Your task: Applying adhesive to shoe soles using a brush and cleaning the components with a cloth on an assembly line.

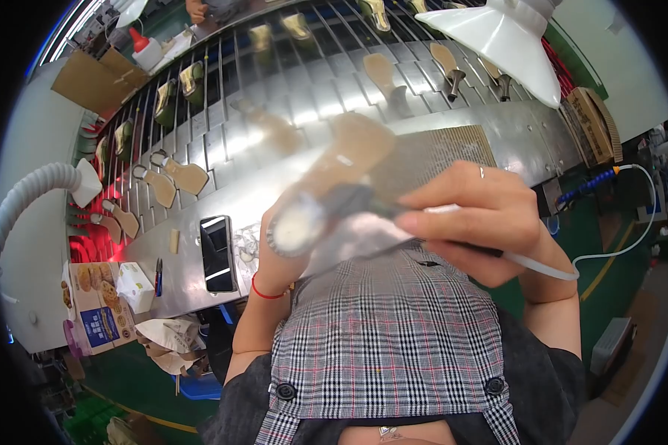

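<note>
A blurred beige shoe (356,144), sole up, is held over the near edge of the metal bench. Its rounded heel end with a pale disc lies by my left hand (278,267), which is closed on the shoe; my left fingers are mostly hidden behind it. Close to the shoe's heel, my right hand (490,215) is closed in a pinch. A slim dark hand tool (475,250) runs through its fingers, with a white cable (539,267) trailing off to the right. Motion blur hides the tool's tip and whether it touches the shoe.
Several heeled shoes, one pair of soles (182,173) among them, lie on the slatted conveyor (334,89) beyond. A phone (217,254), a pen (159,277) and a printed box (100,308) sit left. A ribbed mat (453,152) lies ahead. A white lamp (497,37) overhangs the right.
</note>
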Available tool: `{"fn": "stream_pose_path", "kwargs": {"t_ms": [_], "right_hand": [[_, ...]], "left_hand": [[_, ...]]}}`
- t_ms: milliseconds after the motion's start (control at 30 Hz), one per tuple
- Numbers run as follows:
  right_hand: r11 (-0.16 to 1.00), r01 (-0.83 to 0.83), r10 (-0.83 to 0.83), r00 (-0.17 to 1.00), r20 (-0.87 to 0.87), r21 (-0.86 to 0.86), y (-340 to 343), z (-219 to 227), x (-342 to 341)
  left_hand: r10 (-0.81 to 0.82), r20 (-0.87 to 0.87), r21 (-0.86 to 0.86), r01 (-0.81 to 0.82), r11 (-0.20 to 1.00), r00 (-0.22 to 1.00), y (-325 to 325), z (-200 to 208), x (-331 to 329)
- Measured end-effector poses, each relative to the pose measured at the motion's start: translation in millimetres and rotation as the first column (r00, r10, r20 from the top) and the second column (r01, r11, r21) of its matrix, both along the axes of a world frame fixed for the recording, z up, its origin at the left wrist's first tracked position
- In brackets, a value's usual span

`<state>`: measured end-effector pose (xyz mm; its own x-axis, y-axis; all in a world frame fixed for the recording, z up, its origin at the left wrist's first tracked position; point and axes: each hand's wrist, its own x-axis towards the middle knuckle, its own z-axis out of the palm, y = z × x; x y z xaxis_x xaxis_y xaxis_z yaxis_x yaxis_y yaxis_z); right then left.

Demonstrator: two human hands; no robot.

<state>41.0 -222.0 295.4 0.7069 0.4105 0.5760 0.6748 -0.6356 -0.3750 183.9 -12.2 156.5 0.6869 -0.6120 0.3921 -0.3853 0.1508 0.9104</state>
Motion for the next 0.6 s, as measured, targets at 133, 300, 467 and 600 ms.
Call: {"fn": "stream_pose_path", "kwargs": {"t_ms": [133,300,467,600], "right_hand": [[1.000,0.009,-0.009,0.998,0.057,0.012,-0.7,-2.6,-7.1],[0.996,0.028,-0.031,0.999,0.043,0.084,-5.1,-4.5,-13.5],[0.972,0.186,-0.195,0.979,0.053,0.141,-23.1,-9.2,-14.6],[0.965,0.051,-0.046,0.999,-0.025,0.257,-35.8,-12.1,-21.3]], "left_hand": [[-0.024,-0.014,-0.127,0.022,0.992,1.000,1.0,1.9,-5.2],[-0.044,-0.045,-0.124,0.038,0.991,0.998,5.3,7.9,-7.3],[-0.067,-0.163,-0.053,0.059,0.997,0.984,7.0,7.1,-2.9],[-0.099,-0.175,-0.081,0.086,0.993,0.980,8.7,1.6,2.8]]}}
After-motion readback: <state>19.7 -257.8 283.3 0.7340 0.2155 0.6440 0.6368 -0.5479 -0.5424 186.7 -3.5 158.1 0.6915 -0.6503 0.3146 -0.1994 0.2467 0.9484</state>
